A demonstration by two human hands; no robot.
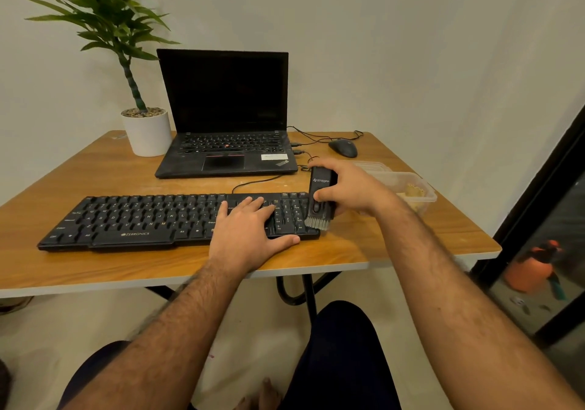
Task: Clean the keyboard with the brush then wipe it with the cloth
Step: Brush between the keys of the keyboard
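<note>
A black keyboard [136, 219] lies across the front of the wooden table [395, 251]. My left hand [250, 229] rests flat on its right part, fingers straight over the keys, thumb along the front edge. My right hand [351, 188] grips a black brush [319, 200] at the keyboard's right end. The brush's grey bristles point down toward me and touch the keyboard's right edge by the number pad. No cloth shows clearly in this view.
An open black laptop [224, 124] stands behind the keyboard, with a potted plant [147, 131] to its left and a black mouse [343, 148] with cables to its right. A clear plastic container [408, 188] sits behind my right hand. The table's right edge is close.
</note>
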